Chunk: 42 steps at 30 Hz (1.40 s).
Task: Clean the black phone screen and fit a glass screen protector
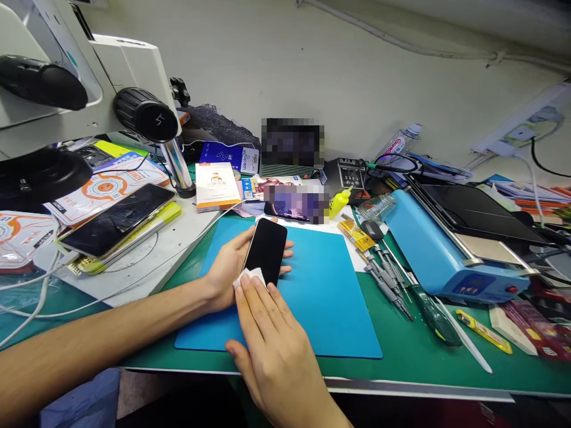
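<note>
A black-screened phone (pixel 267 251) rests tilted in my left hand (pixel 226 267), whose fingers wrap under it and show past its right edge. Over the phone's lower end lies my right hand (pixel 274 339), its fingers pressing a folded white cloth or tissue (pixel 252 276) against the glass near the lower left corner. The right thumb sits apart from the other fingers. Both hands are above a blue mat (pixel 334 297) on the green work surface (pixel 357 371).
At the left are a microscope (pixel 134 65) and a second phone (pixel 118 220). Screwdrivers (pixel 388 279), a green-handled tool (pixel 435 315), a yellow cutter (pixel 484 331) and a blue machine (pixel 446 255) lie right. Behind the mat stands a yellow bottle (pixel 339 202).
</note>
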Tool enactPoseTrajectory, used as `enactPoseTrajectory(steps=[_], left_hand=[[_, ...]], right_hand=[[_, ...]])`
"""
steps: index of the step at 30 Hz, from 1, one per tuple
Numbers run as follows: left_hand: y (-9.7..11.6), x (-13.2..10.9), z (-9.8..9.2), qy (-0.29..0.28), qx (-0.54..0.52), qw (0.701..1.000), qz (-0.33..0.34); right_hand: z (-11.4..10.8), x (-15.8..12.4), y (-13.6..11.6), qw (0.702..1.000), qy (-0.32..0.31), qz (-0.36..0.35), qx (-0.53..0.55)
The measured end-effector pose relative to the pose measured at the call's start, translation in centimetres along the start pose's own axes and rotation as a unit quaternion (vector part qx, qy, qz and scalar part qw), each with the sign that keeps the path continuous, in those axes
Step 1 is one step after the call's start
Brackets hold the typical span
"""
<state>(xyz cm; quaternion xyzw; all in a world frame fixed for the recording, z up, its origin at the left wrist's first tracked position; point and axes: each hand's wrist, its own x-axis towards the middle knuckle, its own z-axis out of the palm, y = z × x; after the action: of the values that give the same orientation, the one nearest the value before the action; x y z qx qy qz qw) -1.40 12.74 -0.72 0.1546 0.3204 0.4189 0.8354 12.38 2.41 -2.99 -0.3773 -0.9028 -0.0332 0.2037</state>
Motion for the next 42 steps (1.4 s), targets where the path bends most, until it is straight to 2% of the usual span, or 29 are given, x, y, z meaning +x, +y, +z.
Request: enactPoseTrajectory(steps=[4,9,16,21,27,36,42], left_hand=[[-0.1,0.2,-0.2,0.002,-0.003,1.0,-0.004],[-0.2,0.3,-0.5,-0.014,-0.019,1.0,-0.017],[-0.4,0.7,-0.8,0.009,-0.043,0.999,-0.019],[-0.2,0.9,-1.2,-0.009,-0.029,0.999,-0.044],[-0.1,0.7,-0.9,-0.017,-0.04,0.997,-0.062],[0.1,0.7,-1.0,0.002,-0.041,0.997,-0.068],[0.1,0.8,-0.8,0.002,-0.034,0.998,-0.057]], right_hand=[[0.0,0.8,0.3,1.0,0.0,0.008,0.003],[-0.1,-0.2,0.7,1.0,-0.005,-0.026,0.004],[-0.7,-0.5,1.2,0.999,-0.01,-0.047,-0.002],[-1.7,-1.2,2.3,0.998,-0.002,-0.057,-0.005],[-2.4,-2.2,3.8,0.994,-0.014,-0.102,-0.023],[-1.0,0.7,1.1,0.996,-0.007,-0.093,-0.014],[-2.2,-1.5,2.7,0.996,-0.014,-0.083,-0.019]])
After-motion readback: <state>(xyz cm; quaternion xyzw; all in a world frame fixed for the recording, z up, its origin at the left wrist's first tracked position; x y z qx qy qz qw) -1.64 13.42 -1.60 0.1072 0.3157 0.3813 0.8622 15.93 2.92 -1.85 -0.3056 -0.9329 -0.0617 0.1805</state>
